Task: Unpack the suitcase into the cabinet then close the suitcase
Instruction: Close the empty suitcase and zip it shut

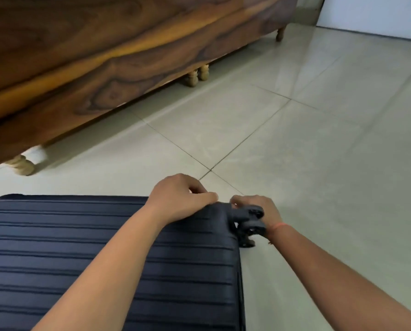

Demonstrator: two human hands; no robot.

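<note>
A left hand (178, 199) is clamping the wheel-end corner of the closed suitcase (80, 249), which is lying below the cabinet (104, 68), while the right hand (263, 207) is apparently pinching its zip pull, with a steady drag along the seam likely needed next.

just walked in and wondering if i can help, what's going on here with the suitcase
A person works with both hands at one corner of a dark navy ribbed hard-shell suitcase, which lies flat with its lid down on the pale tiled floor. The left hand grips the corner's far edge; the right hand curls in beside the black wheels; what it holds is hidden. A brown wooden cabinet on turned legs stands beyond.
</note>
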